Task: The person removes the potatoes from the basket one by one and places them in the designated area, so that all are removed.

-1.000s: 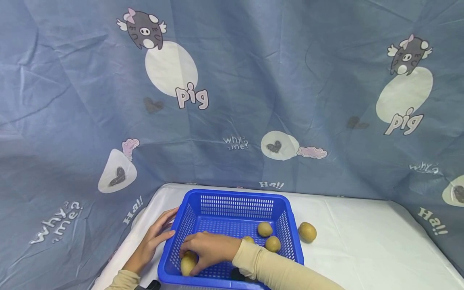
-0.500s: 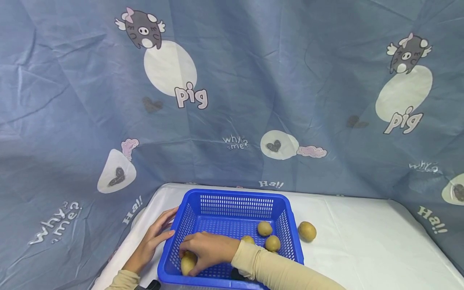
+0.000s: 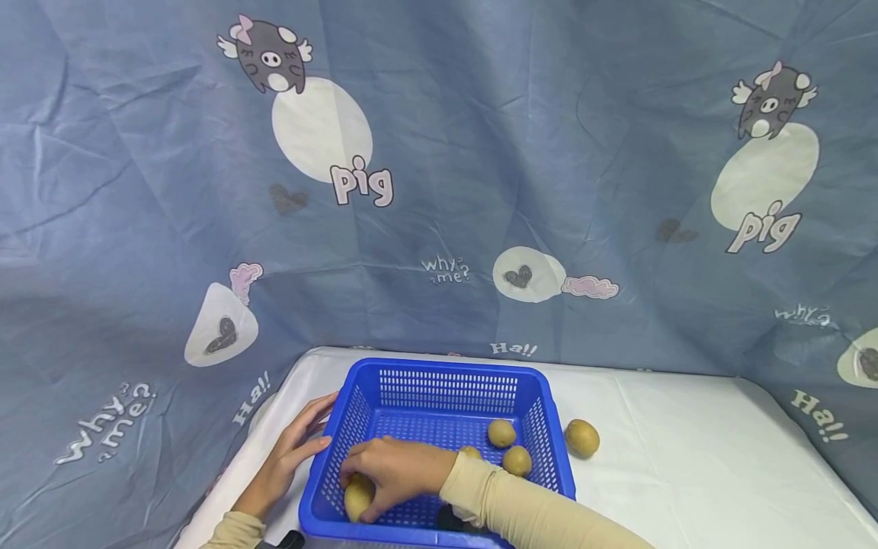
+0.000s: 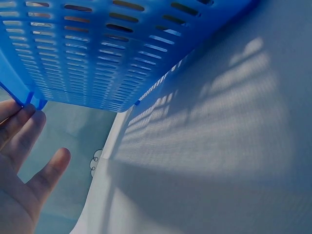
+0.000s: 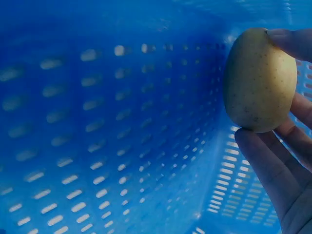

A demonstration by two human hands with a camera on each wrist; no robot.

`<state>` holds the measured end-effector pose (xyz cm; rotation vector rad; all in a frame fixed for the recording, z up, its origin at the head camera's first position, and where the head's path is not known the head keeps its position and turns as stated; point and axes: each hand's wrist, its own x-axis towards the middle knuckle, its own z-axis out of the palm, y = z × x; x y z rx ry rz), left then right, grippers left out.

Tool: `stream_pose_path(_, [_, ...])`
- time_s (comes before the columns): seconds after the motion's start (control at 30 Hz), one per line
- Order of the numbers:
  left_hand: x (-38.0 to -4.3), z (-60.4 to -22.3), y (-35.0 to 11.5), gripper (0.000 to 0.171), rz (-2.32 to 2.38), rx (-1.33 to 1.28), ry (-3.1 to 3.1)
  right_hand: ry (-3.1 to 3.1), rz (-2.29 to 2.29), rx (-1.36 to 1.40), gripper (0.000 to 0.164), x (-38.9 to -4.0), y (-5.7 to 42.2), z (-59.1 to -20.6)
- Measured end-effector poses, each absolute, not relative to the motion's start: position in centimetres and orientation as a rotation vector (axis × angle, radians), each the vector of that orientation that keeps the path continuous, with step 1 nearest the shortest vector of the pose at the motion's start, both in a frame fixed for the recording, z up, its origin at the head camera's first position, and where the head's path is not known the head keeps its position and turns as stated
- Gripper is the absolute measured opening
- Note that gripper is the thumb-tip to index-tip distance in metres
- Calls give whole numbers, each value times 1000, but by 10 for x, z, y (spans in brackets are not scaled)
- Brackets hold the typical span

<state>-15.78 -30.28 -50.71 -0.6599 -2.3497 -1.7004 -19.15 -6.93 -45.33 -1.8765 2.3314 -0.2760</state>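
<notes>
Left hand (image 3: 286, 456): fingers extended, grasping nothing, fingertips touching the rim of the basket (image 3: 446, 367). Potato (image 3: 357, 501): inside, near left corner, beneath and left of the palm of the right hand (image 3: 396, 469), which grasps it between thumb and fingertips. Farther right: three loose potatoes (image 3: 517, 461); outside the right wall, an outer potato (image 3: 582, 439) on white cloth (image 3: 686, 465).

Wears plain beige, with a left sleeve (image 3: 235, 530) ending behind the bare left hand (image 3: 291, 451), a creased right sleeve (image 3: 531, 505) behind the bare right hand (image 3: 392, 473), and black pieces (image 3: 293, 540) near each sleeve's end.
</notes>
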Motion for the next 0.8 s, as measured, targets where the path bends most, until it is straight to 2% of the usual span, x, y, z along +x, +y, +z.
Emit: stream_pose_path(0.8, [-158,-506,-302,61,-1678,-676,-2343,2401,-593,-1761,46,-210,-51,-413])
